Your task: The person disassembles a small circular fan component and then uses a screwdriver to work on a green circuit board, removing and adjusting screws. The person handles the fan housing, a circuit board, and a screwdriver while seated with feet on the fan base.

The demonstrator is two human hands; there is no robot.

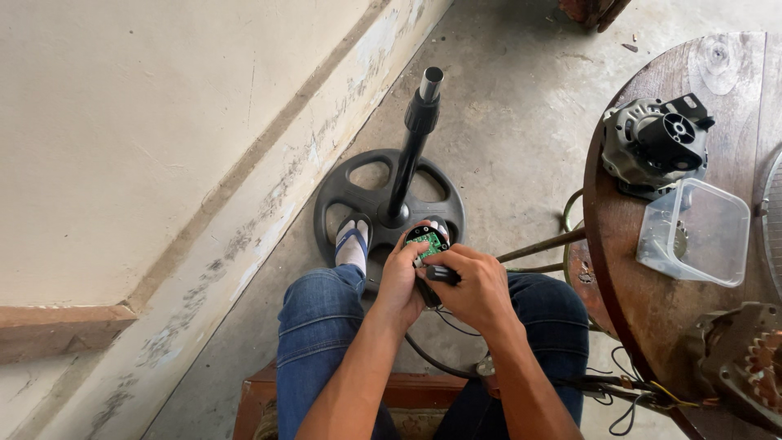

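Head view — hands (444, 281) closed, gripping green circuit board (428, 241)

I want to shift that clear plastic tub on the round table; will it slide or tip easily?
The clear plastic tub looks thin-walled and nearly empty, so probably light and quick to slide on the wooden table. Low and wide, it seems unlikely to tip, though it may flex if squeezed.

Soft, even daylight is filling the scene, bright but without harsh sun. The pale wall (122, 122) is reflecting it smoothly, and the concrete floor (505, 106) is showing only faint, diffuse shadows beneath the fan stand base (358, 195). A mild sheen is lying on the desk (725, 73) near its far edge. Focus is staying sharp throughout, though wide-angle distortion is bending lines toward the frame edges.
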